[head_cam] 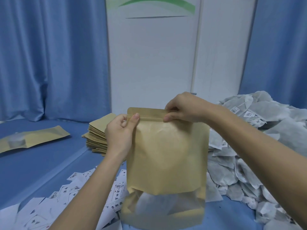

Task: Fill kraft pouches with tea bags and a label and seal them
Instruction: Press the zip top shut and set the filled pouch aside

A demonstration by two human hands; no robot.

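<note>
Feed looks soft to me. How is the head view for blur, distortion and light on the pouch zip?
Head view: the pouch zip strip pinched by the left hand and right hand is fairly sharp; its lower window is smeared; the labels are too soft to read; wide-angle bending shows in the curtains; the light is even, without glare.
</note>
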